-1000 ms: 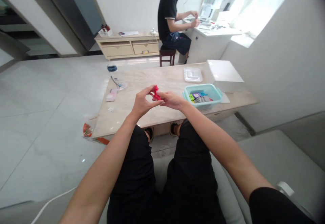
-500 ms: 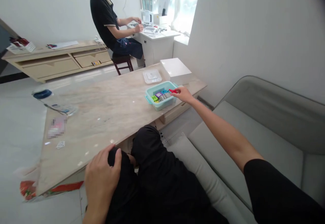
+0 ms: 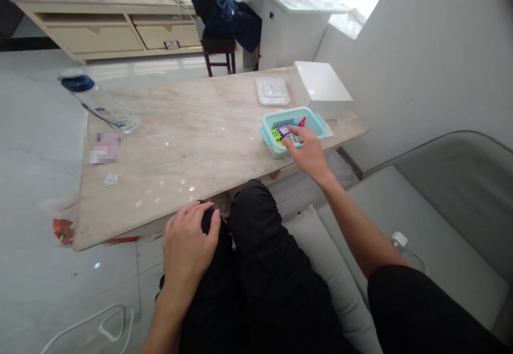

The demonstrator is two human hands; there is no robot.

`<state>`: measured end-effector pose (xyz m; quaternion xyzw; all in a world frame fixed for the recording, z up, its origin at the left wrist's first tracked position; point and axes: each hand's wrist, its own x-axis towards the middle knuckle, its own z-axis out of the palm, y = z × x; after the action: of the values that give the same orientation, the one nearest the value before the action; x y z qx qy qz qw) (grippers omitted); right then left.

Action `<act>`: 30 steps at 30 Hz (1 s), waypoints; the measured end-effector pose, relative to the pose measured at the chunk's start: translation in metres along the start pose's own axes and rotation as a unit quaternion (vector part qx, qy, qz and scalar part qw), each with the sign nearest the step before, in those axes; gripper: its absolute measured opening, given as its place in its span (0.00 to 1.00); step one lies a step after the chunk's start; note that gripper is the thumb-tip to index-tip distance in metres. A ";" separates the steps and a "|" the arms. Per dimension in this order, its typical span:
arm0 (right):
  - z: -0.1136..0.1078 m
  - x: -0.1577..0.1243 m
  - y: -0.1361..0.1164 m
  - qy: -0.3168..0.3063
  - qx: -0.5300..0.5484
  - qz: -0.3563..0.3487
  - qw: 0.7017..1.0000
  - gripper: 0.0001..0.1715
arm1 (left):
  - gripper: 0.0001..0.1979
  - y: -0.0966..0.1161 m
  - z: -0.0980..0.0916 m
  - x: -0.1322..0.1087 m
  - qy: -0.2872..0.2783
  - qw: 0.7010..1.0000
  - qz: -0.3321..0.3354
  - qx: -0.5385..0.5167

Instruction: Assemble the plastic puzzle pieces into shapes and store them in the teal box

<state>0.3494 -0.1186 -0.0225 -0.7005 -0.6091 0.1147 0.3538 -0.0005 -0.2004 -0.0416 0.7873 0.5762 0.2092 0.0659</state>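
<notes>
My right hand (image 3: 308, 153) is over the near side of a light teal plastic tub (image 3: 269, 139) on the marble-topped table. Its thumb and fingers are apart with nothing visible between them. Inside the tub lie small toy building pieces: a green piece (image 3: 276, 134), a purple one (image 3: 284, 130) and grey ones partly hidden by my fingers. A red toy piece (image 3: 302, 122) leans up at the tub's back right. My left hand (image 3: 190, 239) rests on my left knee, fingers spread loosely, holding nothing.
Behind the tub stand a clear plastic lid (image 3: 272, 91) and a white box (image 3: 324, 84). A water bottle (image 3: 100, 102) and small cards (image 3: 110, 180) are at the table's left. Another person (image 3: 224, 6) sits at a white desk. A grey sofa (image 3: 372, 204) is on my right.
My right hand has let go of the red piece, which now lies in the tub, and has shifted nearer over the tub. The view has tilted down; my left hand stays on my knee.
</notes>
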 end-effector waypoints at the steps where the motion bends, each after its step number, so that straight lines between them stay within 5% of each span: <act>1: 0.011 -0.035 -0.021 -0.048 0.063 -0.003 0.997 0.29 | 0.17 0.003 -0.001 -0.003 -0.004 1.000 -0.004 -0.007; 3: 0.031 -0.104 -0.059 -0.119 0.135 -0.011 0.984 0.30 | 0.15 0.008 -0.002 -0.007 -0.013 1.000 -0.011 -0.019; 5: 0.045 -0.162 -0.089 -0.097 0.119 -0.004 0.988 0.37 | 0.14 0.012 -0.003 -0.010 -0.018 1.000 -0.010 -0.023; 7: 0.052 -0.203 -0.107 -0.059 0.076 -0.002 0.995 0.52 | 0.13 0.014 -0.003 -0.012 -0.013 1.000 -0.005 -0.021; 9: 0.053 -0.226 -0.113 -0.061 0.041 -0.038 0.997 0.56 | 0.12 0.015 -0.004 -0.011 0.002 1.000 0.000 -0.016; 15: 0.042 -0.229 -0.096 -0.065 0.037 -0.104 0.992 0.50 | 0.13 0.010 -0.012 -0.014 0.030 0.999 -0.014 -0.003; 23: 0.032 -0.226 -0.084 -0.040 0.046 -0.093 0.994 0.45 | 0.18 -0.008 -0.039 -0.026 0.039 0.999 -0.020 0.000; 30: 0.027 -0.230 -0.083 -0.030 0.024 -0.068 0.997 0.44 | 0.19 -0.004 -0.054 -0.039 0.077 0.997 0.000 0.032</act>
<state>0.2162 -0.3232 -0.0518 -0.6449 -0.6628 0.1259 0.3590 -0.0353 -0.2430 -0.0045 0.7703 0.5862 0.2508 -0.0035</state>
